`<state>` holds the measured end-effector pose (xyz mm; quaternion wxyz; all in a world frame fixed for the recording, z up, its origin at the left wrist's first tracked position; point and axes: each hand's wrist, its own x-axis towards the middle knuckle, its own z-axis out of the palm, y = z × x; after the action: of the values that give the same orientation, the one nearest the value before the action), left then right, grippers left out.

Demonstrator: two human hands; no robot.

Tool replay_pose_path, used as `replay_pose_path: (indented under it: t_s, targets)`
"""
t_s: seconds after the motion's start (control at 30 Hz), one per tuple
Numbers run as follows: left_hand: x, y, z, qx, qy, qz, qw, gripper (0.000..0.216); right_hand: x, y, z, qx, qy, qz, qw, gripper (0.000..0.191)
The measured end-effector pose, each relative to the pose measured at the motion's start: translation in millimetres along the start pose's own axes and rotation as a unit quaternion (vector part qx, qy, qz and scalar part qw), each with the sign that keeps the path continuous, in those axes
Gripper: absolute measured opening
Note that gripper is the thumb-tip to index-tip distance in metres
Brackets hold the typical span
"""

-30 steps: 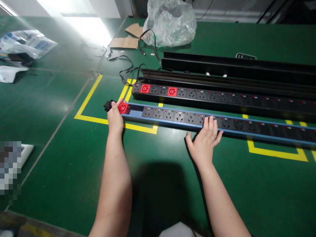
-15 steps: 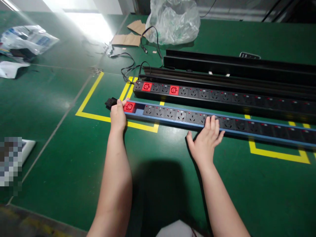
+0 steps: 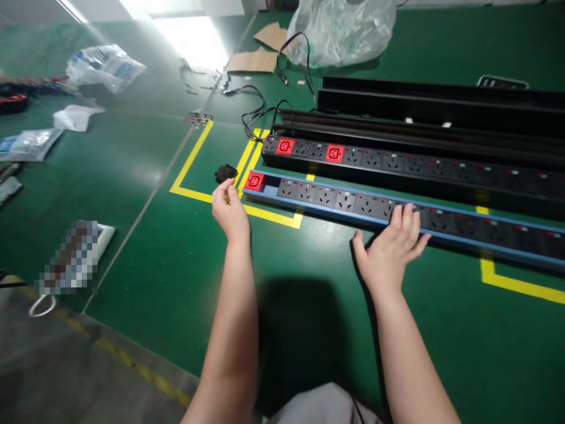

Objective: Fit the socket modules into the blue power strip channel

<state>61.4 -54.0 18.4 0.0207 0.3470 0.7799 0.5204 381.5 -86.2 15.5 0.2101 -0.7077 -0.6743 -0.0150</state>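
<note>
A long power strip with a blue casing (image 3: 348, 203) lies on the green mat, with black multi-pin sockets along it and a red socket (image 3: 255, 181) near its left end. My right hand (image 3: 391, 253) rests on its near edge with the fingers spread. My left hand (image 3: 229, 211) hovers just off the strip's left end, holding nothing. Its fingertips are slightly curled and sit close to a small black plastic piece (image 3: 225, 173), which lies on the mat apart from them. Behind stands a black-cased power strip (image 3: 379, 159) with two red sockets.
Long black channels (image 3: 424, 97) lie behind the strips. Black cables (image 3: 260, 111) trail to a clear plastic bag (image 3: 339, 32) and cardboard scraps (image 3: 251, 62). Yellow tape (image 3: 189, 176) marks the mat. A pixelated object (image 3: 75, 256) sits at left, above a grey floor.
My left hand has drawn back from the strip's end and no longer covers the black piece, which now lies free on the mat. My right hand stays on the strip. The whole view has shifted.
</note>
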Motion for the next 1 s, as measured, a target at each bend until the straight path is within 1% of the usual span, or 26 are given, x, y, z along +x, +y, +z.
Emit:
replay_pose_path:
  t_s: [0.03,0.07,0.13,0.27,0.33,0.47,0.77,0.87,1.0]
  targets:
    - [-9,4,-4,0.022,0.025,0.014,0.999,0.036,0,1,0,0.002,0.001,-0.001,1.0,0.092]
    - [-17,9,-6,0.035,0.038,0.029,0.998,0.034,0,1,1,0.005,0.002,0.0,1.0,0.092]
    - [-29,19,-7,0.055,0.035,0.069,0.995,0.032,0,2,1,0.012,0.002,-0.003,1.0,0.093]
    - [-35,33,4,0.105,-0.035,0.142,0.984,0.031,1,2,0,0.017,-0.002,-0.008,1.0,0.095]
    - [-34,35,10,0.127,-0.063,0.161,0.977,0.03,1,2,-1,0.016,-0.007,-0.006,1.0,0.095]
    - [-34,37,12,0.151,-0.081,0.159,0.972,0.034,2,2,-1,0.011,-0.006,-0.002,1.0,0.094]
    - [-33,38,11,0.128,-0.1,0.141,0.977,0.031,2,3,-1,0.016,-0.01,-0.006,1.0,0.096]
    - [-33,39,11,0.129,-0.1,0.136,0.977,0.031,2,3,-2,0.025,-0.012,-0.006,1.0,0.097]
    - [-33,38,11,0.138,-0.09,0.147,0.975,0.029,2,3,-2,0.022,-0.008,-0.008,1.0,0.096]
